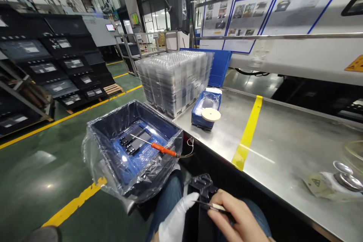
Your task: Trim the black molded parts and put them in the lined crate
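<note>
My left hand (177,215), in a white glove, grips a black plastic part (204,219) at its left side over my lap. Its thumb shows on top, while the other fingers are mostly hidden. My right hand (238,217) is bare and pinches a thin-bladed hand tool (217,207) with a cream-coloured piece at its handle. The tool's narrow tip points left, close to my gloved thumb and just above the black part. Whether the tip touches the part I cannot tell.
A blue bin (113,155) lined with clear plastic holds several black parts; an orange-handled screwdriver (163,149) lies across its rim. On the metal table (272,136) are a small blue box (200,121), a cream disc (211,114) and a metal tin (348,181). Wrapped clear trays (172,79) stand behind.
</note>
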Demonstrator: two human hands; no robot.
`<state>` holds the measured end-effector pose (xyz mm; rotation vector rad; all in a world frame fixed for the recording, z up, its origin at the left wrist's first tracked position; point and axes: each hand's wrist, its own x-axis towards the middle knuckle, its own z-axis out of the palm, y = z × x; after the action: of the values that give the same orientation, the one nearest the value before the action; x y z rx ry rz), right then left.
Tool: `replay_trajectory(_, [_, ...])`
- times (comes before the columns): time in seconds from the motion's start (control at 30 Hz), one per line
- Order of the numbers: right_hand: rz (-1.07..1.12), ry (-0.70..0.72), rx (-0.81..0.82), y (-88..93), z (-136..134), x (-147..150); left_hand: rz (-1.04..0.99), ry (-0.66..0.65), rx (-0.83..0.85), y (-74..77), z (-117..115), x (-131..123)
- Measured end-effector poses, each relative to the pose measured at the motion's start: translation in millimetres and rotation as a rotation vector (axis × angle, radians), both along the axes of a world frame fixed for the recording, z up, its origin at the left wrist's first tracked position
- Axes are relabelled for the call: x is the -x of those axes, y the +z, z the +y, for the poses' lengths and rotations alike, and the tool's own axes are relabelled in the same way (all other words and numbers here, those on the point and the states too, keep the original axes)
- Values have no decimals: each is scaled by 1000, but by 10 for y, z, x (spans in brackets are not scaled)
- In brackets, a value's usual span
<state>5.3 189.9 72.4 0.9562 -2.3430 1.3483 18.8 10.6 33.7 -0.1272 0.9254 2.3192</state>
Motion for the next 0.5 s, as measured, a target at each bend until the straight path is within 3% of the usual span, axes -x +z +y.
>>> replay_trajectory(0.1, [-23,103,-210,205,260,103,63,37,95,163,-40,30])
replay_trajectory(0.27, [17,232,-438,555,541,268,209,-62,302,348,-55,65])
replay_trajectory(0.37, [-32,243,-431,655,642,207,-54,-73,203,321,-78,64])
replay_trajectory(0.43, [-31,142,-389,639,703,131,-266,-125,72,263,-71,59])
replay_trajectory(0.5, [-39,10,-341,569,740,58,-322,-157,-60,204,-28,41])
